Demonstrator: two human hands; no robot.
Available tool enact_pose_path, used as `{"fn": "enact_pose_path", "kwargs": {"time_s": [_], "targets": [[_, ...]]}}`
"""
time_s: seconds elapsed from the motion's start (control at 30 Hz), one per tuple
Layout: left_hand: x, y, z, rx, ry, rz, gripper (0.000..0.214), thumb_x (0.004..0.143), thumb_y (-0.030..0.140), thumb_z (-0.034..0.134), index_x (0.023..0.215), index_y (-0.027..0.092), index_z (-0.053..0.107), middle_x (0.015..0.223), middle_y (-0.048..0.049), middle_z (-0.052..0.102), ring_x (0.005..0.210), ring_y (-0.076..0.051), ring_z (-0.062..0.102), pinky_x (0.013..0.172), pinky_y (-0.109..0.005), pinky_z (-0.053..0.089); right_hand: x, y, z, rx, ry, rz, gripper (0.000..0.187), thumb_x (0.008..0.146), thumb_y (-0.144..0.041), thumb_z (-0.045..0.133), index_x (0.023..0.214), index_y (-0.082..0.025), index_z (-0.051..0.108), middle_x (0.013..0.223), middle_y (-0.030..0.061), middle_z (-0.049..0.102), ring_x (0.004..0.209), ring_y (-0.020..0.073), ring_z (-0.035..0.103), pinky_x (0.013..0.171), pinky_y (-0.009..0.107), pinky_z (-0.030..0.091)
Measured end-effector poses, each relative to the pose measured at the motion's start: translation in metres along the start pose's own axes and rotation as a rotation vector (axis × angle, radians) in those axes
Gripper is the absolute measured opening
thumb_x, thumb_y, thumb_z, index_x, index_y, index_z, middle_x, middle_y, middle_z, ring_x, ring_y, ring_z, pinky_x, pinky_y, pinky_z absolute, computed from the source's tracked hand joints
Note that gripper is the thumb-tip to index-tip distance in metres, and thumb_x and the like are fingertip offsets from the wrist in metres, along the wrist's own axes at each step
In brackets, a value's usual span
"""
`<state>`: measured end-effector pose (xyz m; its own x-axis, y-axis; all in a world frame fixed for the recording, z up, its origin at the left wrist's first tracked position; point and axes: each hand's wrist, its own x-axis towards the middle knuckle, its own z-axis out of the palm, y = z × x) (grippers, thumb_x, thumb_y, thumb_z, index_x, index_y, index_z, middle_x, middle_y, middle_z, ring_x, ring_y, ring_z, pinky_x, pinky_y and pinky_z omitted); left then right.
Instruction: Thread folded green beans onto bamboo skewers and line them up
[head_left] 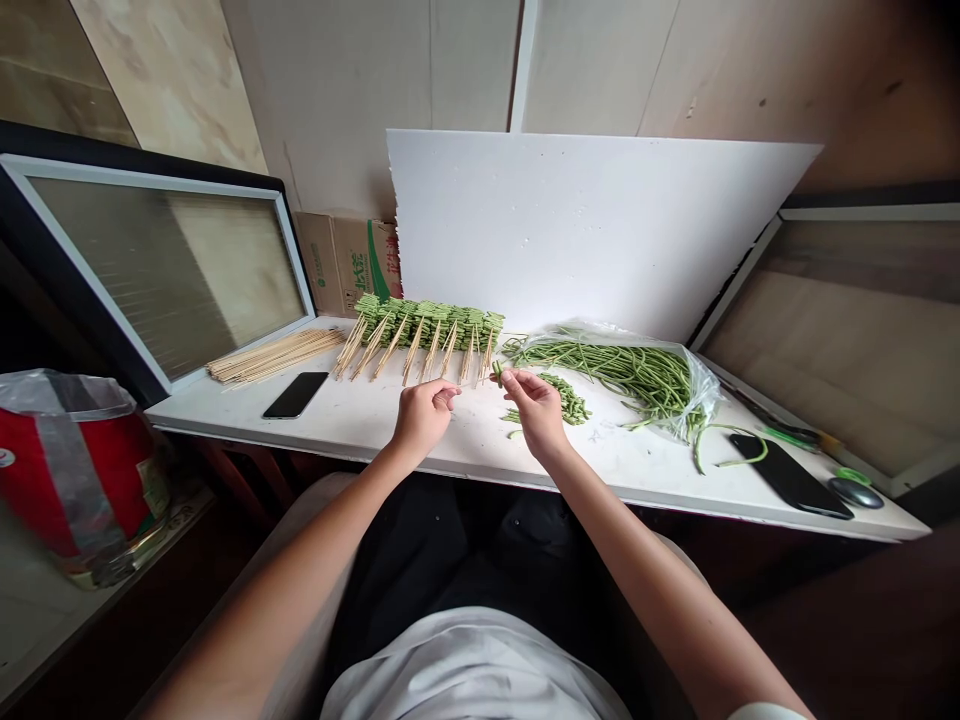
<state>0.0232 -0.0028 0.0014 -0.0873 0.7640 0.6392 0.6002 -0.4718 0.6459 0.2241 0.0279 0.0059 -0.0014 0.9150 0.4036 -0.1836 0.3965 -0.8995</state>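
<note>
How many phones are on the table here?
2: one phone beside the loose bamboo skewers, the other phone at the far right, beside the bagged long beans. Others could be hidden.

"Anything readable on that cardboard box [330,265], top centre?"

"It has green and red printing [384,262] on its right end, and some of it looks like characters, but I can't read any of it."

"And the red tub [82,480] at lower left?"

"There's a pale label [154,487] low on its right side and a small white mark [6,458] at the frame's left edge. Both are too small to read."
</note>
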Motion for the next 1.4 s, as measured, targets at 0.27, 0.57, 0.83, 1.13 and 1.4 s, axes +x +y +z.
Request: {"fn": "enact_pose_path", "kwargs": {"time_s": [0.27,0.57,0.83,1.13,1.4], "targets": [[0.001,0.001,-0.001,-0.04,-0.05,-0.049,0.027,0.095,0.021,0.055,0.085,0.018,0.079,0.072,-0.0041,0.074,0.067,-0.019,0.067,0.067,-0.026,0.05,0.005,0.001,-0.005,0.071,-0.043,0.012,0.034,0.068,-0.047,0.096,0.089,-0.026,0.08,0.108,0.0054,0.079,0.102,0.0256,0.072,0.086,0.038,0.057],[0.005,-0.011,-0.002,-0.061,-0.048,-0.009,0.025,0.096,0.023,0.057,0.087,0.017,0.08,0.066,-0.0018,0.07,0.061,-0.016,0.063,0.063,-0.026,0.048,0.019,-0.011,-0.031,-0.198,-0.297,-0.033,0.04,0.083,-0.053,0.085,0.115,-0.029,0.078,0.118,0.0064,0.078,0.11,0.0274,0.071,0.085,0.038,0.057],[0.009,-0.024,-0.003,-0.084,-0.054,-0.065,0.025,0.097,0.027,0.059,0.093,0.016,0.081,0.075,-0.0045,0.076,0.069,-0.018,0.069,0.066,-0.026,0.049,0.036,0.009,-0.074,-1.186,-0.544,-0.246,0.013,0.094,-0.023,0.072,0.093,-0.023,0.085,0.092,0.0107,0.081,0.103,0.0336,0.065,0.087,0.042,0.052],[0.01,-0.026,-0.002,-0.079,-0.083,-0.039,0.025,0.097,0.027,0.058,0.094,0.016,0.081,0.075,-0.0043,0.076,0.068,-0.018,0.068,0.066,-0.027,0.049,0.029,0.028,-0.066,-1.42,-0.527,-0.116,0.006,0.093,-0.019,0.075,0.092,-0.02,0.081,0.089,0.0117,0.079,0.11,0.0337,0.063,0.078,0.034,0.046],[0.01,-0.025,-0.003,-0.087,-0.082,-0.025,0.026,0.098,0.029,0.058,0.094,0.016,0.08,0.078,-0.0056,0.077,0.072,-0.02,0.072,0.069,-0.028,0.052,0.028,0.026,-0.064,-1.373,-0.511,-0.261,0.007,0.096,-0.018,0.07,0.094,-0.02,0.077,0.099,0.0138,0.078,0.112,0.0338,0.064,0.091,0.04,0.05]]}}
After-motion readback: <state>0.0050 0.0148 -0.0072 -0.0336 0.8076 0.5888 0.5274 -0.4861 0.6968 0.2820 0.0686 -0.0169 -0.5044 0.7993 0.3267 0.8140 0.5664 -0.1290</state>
